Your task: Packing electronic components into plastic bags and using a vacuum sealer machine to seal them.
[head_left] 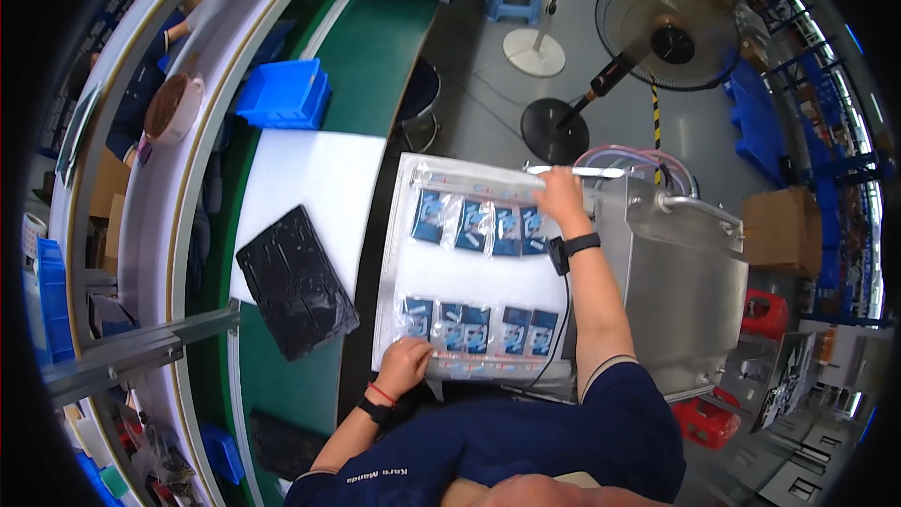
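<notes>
Both hands gripped the clear bag (474,268), its long axis between them: left hand (405,363) pinched the near edge, right hand (560,193) closed on the far edge.

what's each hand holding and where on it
Both hold the big clear bag of small blue packets: left hand grips its near edge, right hand grips the far edge by the metal machine.

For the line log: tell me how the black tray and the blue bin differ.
The black tray is flat and lies skewed, partly on the white sheet; the blue bin is deep-walled and sits beyond that sheet. The tray is nearer the left hand. Both rest on the green belt, untouched.
</notes>
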`<state>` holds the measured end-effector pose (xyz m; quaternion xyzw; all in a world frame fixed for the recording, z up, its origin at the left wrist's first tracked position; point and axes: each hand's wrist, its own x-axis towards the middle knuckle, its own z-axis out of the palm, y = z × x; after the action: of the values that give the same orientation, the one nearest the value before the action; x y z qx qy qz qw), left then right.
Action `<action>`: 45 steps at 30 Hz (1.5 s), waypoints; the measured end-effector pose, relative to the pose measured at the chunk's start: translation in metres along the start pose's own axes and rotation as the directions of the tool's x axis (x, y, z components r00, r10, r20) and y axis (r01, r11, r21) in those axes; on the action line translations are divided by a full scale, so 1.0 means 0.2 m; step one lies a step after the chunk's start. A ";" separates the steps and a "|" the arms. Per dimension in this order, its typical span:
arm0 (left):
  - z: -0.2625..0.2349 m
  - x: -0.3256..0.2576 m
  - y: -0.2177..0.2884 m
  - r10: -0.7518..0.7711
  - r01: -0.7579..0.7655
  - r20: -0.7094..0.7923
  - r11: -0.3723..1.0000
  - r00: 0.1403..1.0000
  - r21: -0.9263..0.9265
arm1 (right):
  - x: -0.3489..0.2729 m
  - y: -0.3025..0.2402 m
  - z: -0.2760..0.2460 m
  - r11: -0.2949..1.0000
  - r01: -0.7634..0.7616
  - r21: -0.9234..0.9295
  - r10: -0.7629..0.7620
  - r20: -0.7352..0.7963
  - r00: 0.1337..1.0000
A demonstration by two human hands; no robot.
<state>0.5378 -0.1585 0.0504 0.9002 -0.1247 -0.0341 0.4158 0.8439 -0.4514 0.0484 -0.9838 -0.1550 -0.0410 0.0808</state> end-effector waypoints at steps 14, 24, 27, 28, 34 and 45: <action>0.02 0.00 -0.02 0.015 -0.016 0.007 0.999 1.000 0.043 | -0.06 0.17 0.23 0.975 -0.070 0.209 0.060 0.053 0.997; 0.01 0.04 0.00 0.029 -0.029 -0.004 0.999 1.000 0.030 | -0.01 0.09 0.10 0.975 -0.100 0.199 0.095 0.033 0.995; 0.02 0.03 0.02 0.026 -0.026 0.010 0.999 1.000 0.035 | -0.01 0.09 0.14 0.966 -0.012 0.259 0.011 0.008 1.000; 0.01 0.03 0.02 0.025 -0.025 0.016 0.999 1.000 0.035 | 0.00 0.09 0.15 0.961 -0.011 0.277 -0.001 0.043 0.999; -0.01 0.02 0.03 0.016 -0.016 0.003 0.999 1.000 0.049 | 0.01 0.11 0.22 0.949 -0.008 0.316 -0.008 0.049 0.999; 0.03 0.01 -0.01 -0.011 0.011 -0.004 0.999 1.000 0.030 | -0.35 -0.03 -0.31 0.934 0.002 0.358 0.056 -0.152 0.987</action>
<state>0.5387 -0.1613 0.0449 0.9072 -0.1194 -0.0328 0.4021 0.7729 -0.4777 0.1033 -0.9483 -0.1392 -0.0896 0.2707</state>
